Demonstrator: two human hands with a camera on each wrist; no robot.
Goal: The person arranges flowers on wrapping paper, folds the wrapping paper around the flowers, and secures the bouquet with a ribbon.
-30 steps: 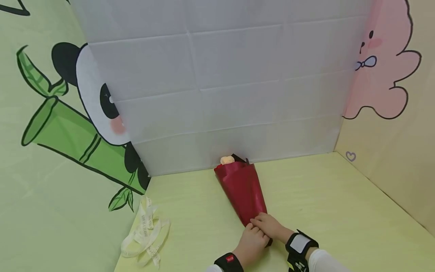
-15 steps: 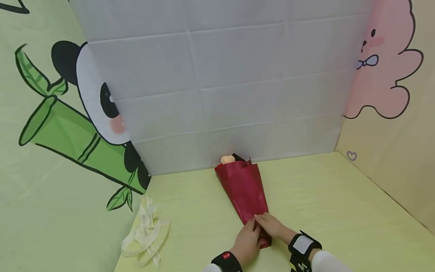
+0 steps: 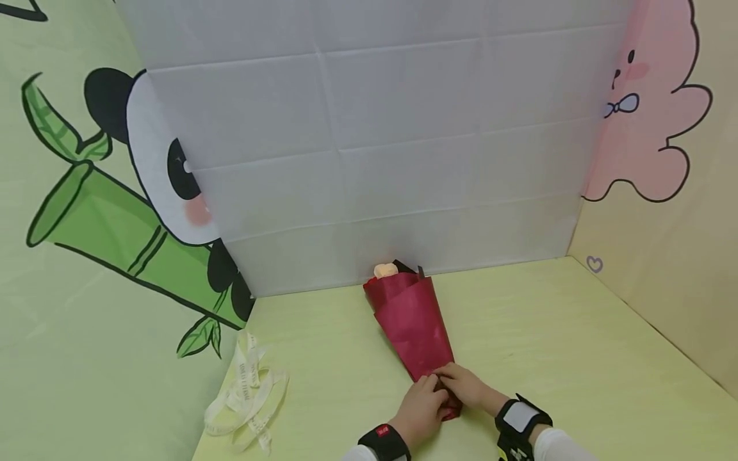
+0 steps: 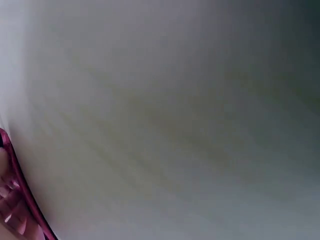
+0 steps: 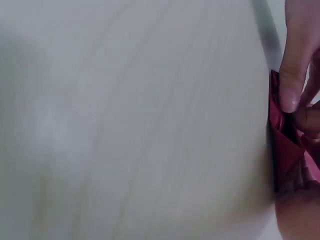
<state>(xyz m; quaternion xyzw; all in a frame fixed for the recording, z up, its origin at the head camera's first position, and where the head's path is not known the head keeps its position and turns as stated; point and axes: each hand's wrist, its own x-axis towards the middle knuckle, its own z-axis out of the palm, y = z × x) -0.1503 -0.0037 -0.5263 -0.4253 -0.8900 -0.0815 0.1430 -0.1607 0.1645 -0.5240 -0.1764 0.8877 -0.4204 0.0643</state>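
Note:
A bouquet wrapped in dark red paper (image 3: 412,320) lies on the table, its narrow end toward me. At its far top a peach flower (image 3: 385,271) shows beside black wrapping. My left hand (image 3: 419,404) grips the narrow end from the left, fingers curled. From the right, my right hand (image 3: 466,385) pinches the paper just above the end; its fingertips nearly meet the left ones. In the right wrist view, fingers press folded red wrapping (image 5: 287,150) at the right edge. The left wrist view catches only a strip of red paper (image 4: 27,195) at lower left.
A loosely looped pale ribbon (image 3: 248,390) with printed lettering lies at the table's left edge. Behind the bouquet stands a grey-white backdrop (image 3: 403,160). A panda-printed wall (image 3: 115,256) bounds the left, a cream wall (image 3: 663,269) the right. The tabletop (image 3: 548,333) is pale yellow.
The paper's outer layer has shifted, and a stepped edge now shows on its upper left. The left fingers have moved and curled more at the narrow end. My right hand has slid slightly right.

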